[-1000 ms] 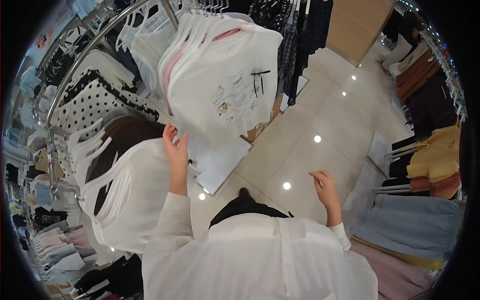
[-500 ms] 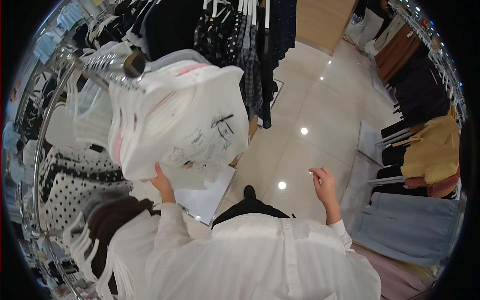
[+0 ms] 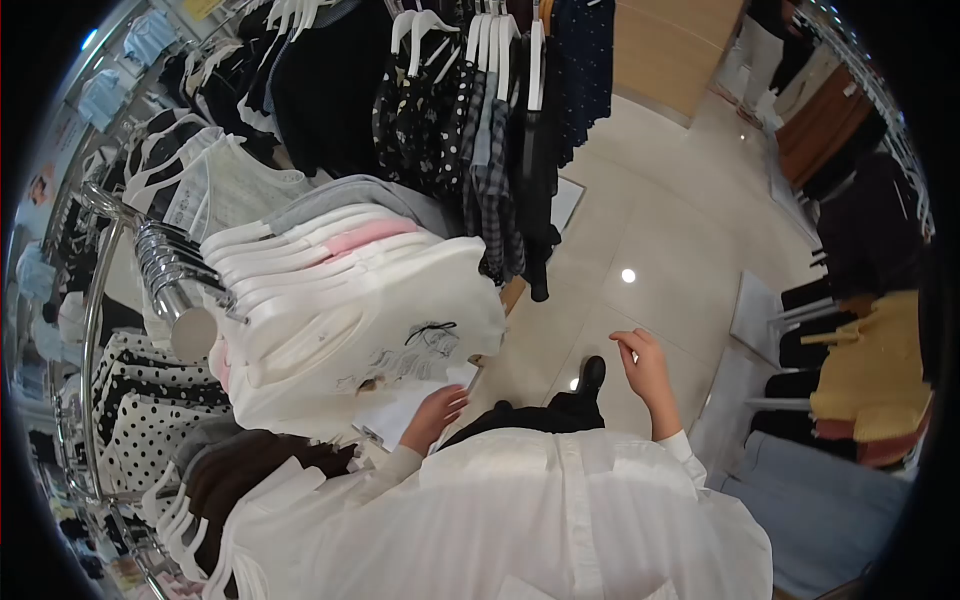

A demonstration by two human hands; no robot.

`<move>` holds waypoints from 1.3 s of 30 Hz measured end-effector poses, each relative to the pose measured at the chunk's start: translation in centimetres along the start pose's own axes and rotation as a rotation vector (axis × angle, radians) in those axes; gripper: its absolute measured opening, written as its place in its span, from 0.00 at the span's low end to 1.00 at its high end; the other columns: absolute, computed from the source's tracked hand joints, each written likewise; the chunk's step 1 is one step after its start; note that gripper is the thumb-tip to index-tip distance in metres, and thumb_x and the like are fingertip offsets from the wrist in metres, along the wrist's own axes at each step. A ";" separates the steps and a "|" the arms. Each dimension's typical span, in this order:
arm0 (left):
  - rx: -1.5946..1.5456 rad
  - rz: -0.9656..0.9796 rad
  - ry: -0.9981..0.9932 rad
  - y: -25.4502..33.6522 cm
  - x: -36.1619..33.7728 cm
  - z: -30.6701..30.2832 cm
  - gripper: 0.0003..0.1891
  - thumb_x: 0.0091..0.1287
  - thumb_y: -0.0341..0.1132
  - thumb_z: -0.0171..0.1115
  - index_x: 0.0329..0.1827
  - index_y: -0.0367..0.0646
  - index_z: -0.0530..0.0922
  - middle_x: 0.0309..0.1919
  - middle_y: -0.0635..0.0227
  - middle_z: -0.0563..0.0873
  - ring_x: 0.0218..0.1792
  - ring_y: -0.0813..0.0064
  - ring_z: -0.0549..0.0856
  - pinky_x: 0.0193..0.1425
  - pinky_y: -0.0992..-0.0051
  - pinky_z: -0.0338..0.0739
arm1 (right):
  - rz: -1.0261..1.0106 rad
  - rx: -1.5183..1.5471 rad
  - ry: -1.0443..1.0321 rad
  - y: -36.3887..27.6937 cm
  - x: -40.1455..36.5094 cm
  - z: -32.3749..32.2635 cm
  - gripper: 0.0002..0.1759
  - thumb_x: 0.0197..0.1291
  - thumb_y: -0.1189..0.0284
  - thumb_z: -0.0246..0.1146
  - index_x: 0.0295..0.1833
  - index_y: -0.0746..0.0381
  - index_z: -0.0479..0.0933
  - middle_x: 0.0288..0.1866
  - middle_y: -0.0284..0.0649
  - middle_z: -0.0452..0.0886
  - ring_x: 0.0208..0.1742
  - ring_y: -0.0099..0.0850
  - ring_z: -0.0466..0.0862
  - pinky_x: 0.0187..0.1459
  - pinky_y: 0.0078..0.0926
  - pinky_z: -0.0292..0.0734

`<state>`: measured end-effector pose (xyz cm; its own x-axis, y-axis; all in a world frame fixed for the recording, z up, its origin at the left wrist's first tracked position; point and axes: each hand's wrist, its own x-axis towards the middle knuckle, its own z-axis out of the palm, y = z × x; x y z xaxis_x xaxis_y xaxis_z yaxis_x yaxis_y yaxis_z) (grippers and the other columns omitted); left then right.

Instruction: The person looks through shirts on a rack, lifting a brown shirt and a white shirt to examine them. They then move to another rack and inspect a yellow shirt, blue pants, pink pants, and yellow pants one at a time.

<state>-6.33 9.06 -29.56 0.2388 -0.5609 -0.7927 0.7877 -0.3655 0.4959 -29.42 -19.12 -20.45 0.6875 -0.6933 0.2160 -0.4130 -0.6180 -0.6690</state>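
Note:
My left hand (image 3: 436, 415) is just below the hem of a white T-shirt (image 3: 400, 320) with a dark line drawing on its front. Its fingers are stretched out and it holds nothing. That T-shirt hangs foremost in a row of white, pink and grey tops on white hangers, along a chrome rail (image 3: 170, 290). Out to the other side, above the tiled floor, my right hand (image 3: 645, 368) hangs with loosely bent fingers, nothing in them.
Brown garments (image 3: 230, 490) and polka-dot tops (image 3: 150, 430) hang at the left. Dark patterned clothes (image 3: 480, 150) hang ahead. On the right are a yellow top (image 3: 870, 355) and blue-grey garment (image 3: 810, 500). A person (image 3: 760, 60) stands far off. Tiled floor (image 3: 660, 240) runs between.
My left hand has come away from the T-shirt's lower edge and moved right, towards my body. The row of tops sits lower in view, and my feet have shifted. My right hand stays beside me.

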 end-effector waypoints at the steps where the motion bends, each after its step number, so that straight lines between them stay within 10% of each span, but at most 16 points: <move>1: 0.185 0.205 -0.044 1.0 1.1 3.2 0.14 0.64 0.36 0.51 0.51 0.42 0.74 0.47 0.68 0.78 0.50 0.73 0.75 0.54 0.76 0.67 | 0.013 0.014 -0.024 0.9 0.9 -0.3 0.07 0.50 0.80 0.57 0.35 0.62 0.78 0.22 0.43 0.70 0.27 0.40 0.73 0.30 0.33 0.68; 8: 0.704 1.708 0.475 18.4 -0.1 20.8 0.11 0.63 0.24 0.48 0.47 0.36 0.74 0.44 0.60 0.79 0.47 0.68 0.77 0.53 0.76 0.67 | -0.121 0.048 -0.102 6.9 9.5 -4.7 0.06 0.52 0.79 0.57 0.36 0.61 0.77 0.24 0.44 0.71 0.27 0.40 0.73 0.30 0.32 0.68; 17: 0.253 1.301 0.479 23.3 4.1 24.2 0.15 0.63 0.29 0.55 0.53 0.40 0.70 0.38 0.72 0.73 0.36 0.85 0.73 0.41 0.85 0.67 | -0.131 0.085 -0.107 16.2 17.8 -10.3 0.06 0.53 0.79 0.57 0.37 0.62 0.77 0.24 0.43 0.73 0.26 0.37 0.73 0.30 0.30 0.68; 31: 0.042 1.204 0.436 24.5 6.0 20.8 0.15 0.60 0.24 0.55 0.51 0.42 0.72 0.31 0.79 0.69 0.30 0.90 0.69 0.34 0.90 0.62 | -0.313 0.174 -0.126 10.9 29.8 -5.9 0.08 0.57 0.79 0.54 0.42 0.65 0.76 0.33 0.41 0.77 0.34 0.28 0.76 0.39 0.21 0.70; 39: 0.147 1.315 0.452 23.7 6.1 21.7 0.38 0.49 0.23 0.64 0.64 0.44 0.55 0.52 0.66 0.61 0.53 0.71 0.70 0.58 0.73 0.65 | -0.345 0.401 0.057 5.8 39.4 -5.9 0.14 0.61 0.76 0.52 0.52 0.65 0.71 0.52 0.40 0.74 0.55 0.28 0.72 0.55 0.24 0.65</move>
<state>1.46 -19.13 -15.00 0.9295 -0.2747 0.2462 -0.2131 0.1451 0.9662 -8.26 -52.22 -11.68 0.7052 -0.5004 0.5023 0.1002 -0.6310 -0.7693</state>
